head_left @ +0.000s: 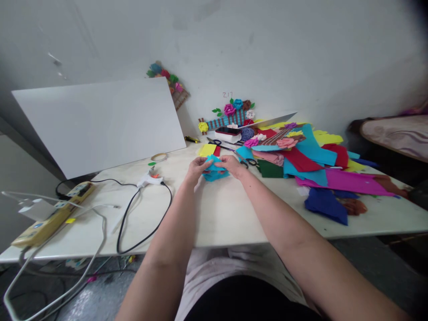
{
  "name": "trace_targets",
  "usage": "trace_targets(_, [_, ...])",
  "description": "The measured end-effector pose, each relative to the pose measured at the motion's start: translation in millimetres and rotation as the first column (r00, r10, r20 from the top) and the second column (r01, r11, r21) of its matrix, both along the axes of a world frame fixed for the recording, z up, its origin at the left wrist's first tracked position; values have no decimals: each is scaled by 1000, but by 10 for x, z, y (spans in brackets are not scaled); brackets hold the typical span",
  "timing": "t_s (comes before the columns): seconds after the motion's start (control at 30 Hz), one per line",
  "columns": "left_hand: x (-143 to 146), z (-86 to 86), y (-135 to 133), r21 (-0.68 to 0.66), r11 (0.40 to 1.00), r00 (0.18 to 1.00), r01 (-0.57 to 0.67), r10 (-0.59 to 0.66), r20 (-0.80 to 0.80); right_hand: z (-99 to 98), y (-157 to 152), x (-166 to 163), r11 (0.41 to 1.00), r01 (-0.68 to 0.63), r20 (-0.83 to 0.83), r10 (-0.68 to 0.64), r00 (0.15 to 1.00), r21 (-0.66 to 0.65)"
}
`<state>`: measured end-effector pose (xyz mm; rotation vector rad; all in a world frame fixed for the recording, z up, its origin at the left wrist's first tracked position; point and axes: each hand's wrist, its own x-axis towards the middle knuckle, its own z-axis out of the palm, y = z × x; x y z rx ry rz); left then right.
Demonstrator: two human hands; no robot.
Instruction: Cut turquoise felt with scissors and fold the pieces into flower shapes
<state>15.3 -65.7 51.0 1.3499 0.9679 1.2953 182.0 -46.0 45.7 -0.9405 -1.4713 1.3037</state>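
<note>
A small piece of turquoise felt (pixel 215 171) lies at the middle of the white table (pixel 227 214), and both my hands are closed on it. My left hand (pixel 197 169) pinches its left side. Its right side is pinched by my right hand (pixel 233 165). A yellow felt square (pixel 207 150) and black-handled scissors (pixel 250 162) lie just beyond my hands.
A heap of coloured felt sheets (pixel 314 165) covers the right side. Felt flowers (pixel 234 113) and a phone on a white box (pixel 228 133) sit by the wall. A glue gun (pixel 150 179), black cable, power strip (pixel 50 218) and tape roll (pixel 159 157) lie left; a white board (pixel 100 120) leans behind.
</note>
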Motion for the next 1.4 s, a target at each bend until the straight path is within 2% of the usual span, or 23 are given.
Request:
trace_targets(0.17, [-47, -61, 55, -54, 996, 997, 76, -77, -8, -45, 30, 6, 999, -33, 7, 33, 999, 2])
trace_targets(0.3, [-63, -96, 88, -75, 994, 996, 78, -81, -37, -47, 25, 4, 999, -34, 17, 34, 999, -7])
trace_targets(0.7, [-18, -63, 34, -16, 995, 992, 103, -103, -72, -43, 16, -2, 999, -16, 45, 14, 999, 39])
trace_targets(1.2, [-37, -75, 65, -6, 1000, 999, 16, -16, -51, -30, 14, -8, 999, -23, -10, 23, 1000, 24])
trace_targets(1.4, [-42, -70, 66, 8, 999, 997, 39, -38, -69, -23, 15, -8, 1000, -21, -38, 22, 999, 19])
